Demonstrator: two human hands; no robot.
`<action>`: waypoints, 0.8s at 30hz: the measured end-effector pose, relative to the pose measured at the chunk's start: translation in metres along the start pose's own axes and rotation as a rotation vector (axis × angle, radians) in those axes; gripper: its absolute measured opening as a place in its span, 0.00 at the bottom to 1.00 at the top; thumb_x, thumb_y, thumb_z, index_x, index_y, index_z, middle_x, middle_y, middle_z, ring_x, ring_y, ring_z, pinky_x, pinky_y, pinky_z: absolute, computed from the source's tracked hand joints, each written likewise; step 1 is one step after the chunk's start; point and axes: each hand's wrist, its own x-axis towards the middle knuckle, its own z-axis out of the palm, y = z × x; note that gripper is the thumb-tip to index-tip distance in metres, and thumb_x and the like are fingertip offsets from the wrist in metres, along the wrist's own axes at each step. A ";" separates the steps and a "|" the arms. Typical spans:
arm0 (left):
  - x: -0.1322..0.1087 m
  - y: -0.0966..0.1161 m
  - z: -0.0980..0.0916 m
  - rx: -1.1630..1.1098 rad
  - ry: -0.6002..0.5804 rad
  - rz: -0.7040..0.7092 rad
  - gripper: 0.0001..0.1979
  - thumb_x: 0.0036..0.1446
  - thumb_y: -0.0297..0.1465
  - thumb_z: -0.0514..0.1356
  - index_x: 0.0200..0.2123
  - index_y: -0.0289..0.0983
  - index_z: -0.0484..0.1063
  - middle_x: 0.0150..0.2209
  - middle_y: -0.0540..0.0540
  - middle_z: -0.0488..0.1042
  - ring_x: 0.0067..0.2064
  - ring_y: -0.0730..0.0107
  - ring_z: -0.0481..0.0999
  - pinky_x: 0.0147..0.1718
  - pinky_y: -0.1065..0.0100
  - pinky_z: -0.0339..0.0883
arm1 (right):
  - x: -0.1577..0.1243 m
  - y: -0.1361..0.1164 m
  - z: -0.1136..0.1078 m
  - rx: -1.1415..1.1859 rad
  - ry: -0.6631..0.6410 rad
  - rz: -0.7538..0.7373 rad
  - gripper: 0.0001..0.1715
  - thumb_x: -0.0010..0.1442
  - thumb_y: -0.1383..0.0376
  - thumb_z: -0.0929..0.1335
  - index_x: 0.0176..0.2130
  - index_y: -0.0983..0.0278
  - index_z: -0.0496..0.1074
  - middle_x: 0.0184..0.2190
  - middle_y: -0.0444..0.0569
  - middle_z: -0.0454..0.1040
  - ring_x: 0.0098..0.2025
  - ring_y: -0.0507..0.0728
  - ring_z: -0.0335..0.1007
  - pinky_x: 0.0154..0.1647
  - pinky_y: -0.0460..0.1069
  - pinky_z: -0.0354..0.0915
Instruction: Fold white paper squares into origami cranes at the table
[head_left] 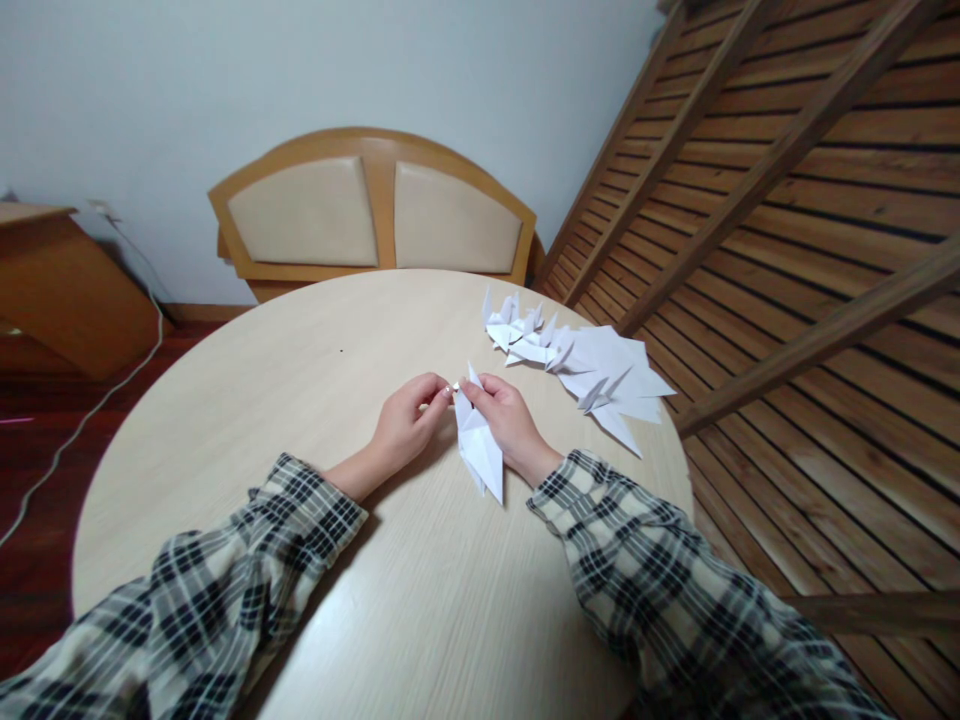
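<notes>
A folded white paper piece [480,448] with pointed ends is held over the round table [247,400]. My right hand [512,418] grips its upper part between thumb and fingers, and its long points hang down toward me. Beside it, my left hand [411,418] pinches a small tip at the paper's upper left, thumb against forefinger. Several folded white paper cranes [517,330] stand in a row at the back right, partly on flat white sheets [619,365].
Behind the table is a wooden headboard [386,200] with two cream panels. A slatted wooden structure [787,230] rises at the right. A wooden desk [67,290] and a white cable [97,405] are at the left.
</notes>
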 end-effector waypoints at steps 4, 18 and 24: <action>0.001 -0.001 0.004 -0.249 -0.026 -0.087 0.11 0.62 0.33 0.53 0.28 0.37 0.66 0.26 0.50 0.70 0.29 0.71 0.69 0.30 0.69 0.66 | -0.001 -0.001 0.002 0.049 -0.002 0.022 0.22 0.46 0.48 0.73 0.30 0.63 0.68 0.24 0.42 0.66 0.25 0.50 0.57 0.26 0.46 0.53; -0.001 -0.007 0.006 -0.452 -0.126 -0.140 0.10 0.62 0.36 0.53 0.30 0.38 0.65 0.26 0.50 0.67 0.29 0.71 0.68 0.31 0.67 0.66 | -0.003 -0.003 0.004 0.044 0.013 0.036 0.20 0.47 0.50 0.72 0.27 0.62 0.66 0.22 0.41 0.66 0.24 0.50 0.59 0.25 0.47 0.55; -0.002 -0.006 0.006 -0.394 -0.129 -0.144 0.12 0.63 0.37 0.52 0.30 0.38 0.65 0.26 0.50 0.68 0.30 0.71 0.68 0.31 0.67 0.65 | -0.001 -0.002 0.002 -0.010 0.037 0.018 0.21 0.46 0.49 0.72 0.27 0.62 0.66 0.21 0.41 0.64 0.24 0.49 0.57 0.25 0.46 0.52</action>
